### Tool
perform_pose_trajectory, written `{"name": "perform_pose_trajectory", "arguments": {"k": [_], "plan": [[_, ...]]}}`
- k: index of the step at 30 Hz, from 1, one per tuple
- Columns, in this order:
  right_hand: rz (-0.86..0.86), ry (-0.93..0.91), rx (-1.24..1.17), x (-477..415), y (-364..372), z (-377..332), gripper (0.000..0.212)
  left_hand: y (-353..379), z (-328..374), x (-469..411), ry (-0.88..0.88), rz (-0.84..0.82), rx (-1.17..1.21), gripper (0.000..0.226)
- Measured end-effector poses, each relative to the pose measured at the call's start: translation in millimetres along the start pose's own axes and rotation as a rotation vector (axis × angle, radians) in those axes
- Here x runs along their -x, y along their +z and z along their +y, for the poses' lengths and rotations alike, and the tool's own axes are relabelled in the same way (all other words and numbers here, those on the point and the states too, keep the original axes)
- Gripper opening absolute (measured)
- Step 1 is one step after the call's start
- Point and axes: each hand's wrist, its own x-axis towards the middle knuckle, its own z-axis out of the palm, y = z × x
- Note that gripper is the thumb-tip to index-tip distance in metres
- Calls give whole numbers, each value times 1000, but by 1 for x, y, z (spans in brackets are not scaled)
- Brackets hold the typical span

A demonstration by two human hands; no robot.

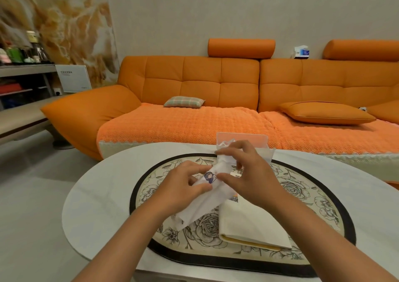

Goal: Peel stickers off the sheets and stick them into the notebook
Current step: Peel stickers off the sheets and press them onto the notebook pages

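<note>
gripping sticker sheet (203, 204) with both hands (218, 182)

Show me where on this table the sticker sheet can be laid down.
Free: white table left of the floral mat, and the mat's right side beyond the notebook. Crowded: mat's middle, around the held sticker sheet.

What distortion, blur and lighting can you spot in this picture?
Head view: wide-angle lens bows the sofa; warm, even light, soft shadow under the sheet; far-left shelf smeared; left hand and right hand sharp.
</note>
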Motion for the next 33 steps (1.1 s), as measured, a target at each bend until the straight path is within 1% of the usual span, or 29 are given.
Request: {"name": "perform_pose_trajectory", "arguments": {"k": [2,4,6,8,10,12,15,19,22,24,26,27,28,29,30,31,32,33], "plan": [[-14,-139,83,0,-3,-2,35,0,-2,-1,-26,-7,15,42],[-38,-196,133,0,-2,-3,23,-1,-3,-2,-47,13,52,34],[-50,-212,156,0,1,-3,17,-2,-3,-2,-70,27,109,23],[-49,-191,135,-1,4,-3,19,-4,-1,-2,-90,7,164,23],[-46,-165,92,-2,5,-3,21,-7,1,0,-107,-42,202,35],[-91,-158,51,-1,4,-2,22,-9,1,2,-119,-77,243,43],[-141,-196,68,-1,3,-2,33,-13,3,4,-131,-101,261,40],[-160,-259,162,-2,3,-3,34,-16,7,7,-151,-139,289,32],[-140,-319,237,-1,3,-5,33,-16,7,6,-157,-87,261,28],[-123,-369,291,-2,4,-6,36,-16,8,6,-166,-66,259,28],[-70,-400,328,-3,8,-5,38,-15,8,6,-167,-65,274,28],[-37,-399,340,-4,10,-5,35,-14,10,6,-166,-50,268,27],[-3,-393,349,-5,12,-4,29,-14,12,7,-153,-12,229,26],[35,-387,354,-5,13,-3,22,-13,13,8,-113,63,110,26],[78,-378,355,-5,15,-3,15,-13,16,9,-29,187,-57,26],[129,-363,358,-5,16,-2,9,-14,20,10,111,337,-190,25],[186,-343,366,-5,18,-2,7,-15,26,13,280,470,-246,18],[243,-319,387,-6,20,-2,10,-16,33,16,421,550,-226,11]]}}
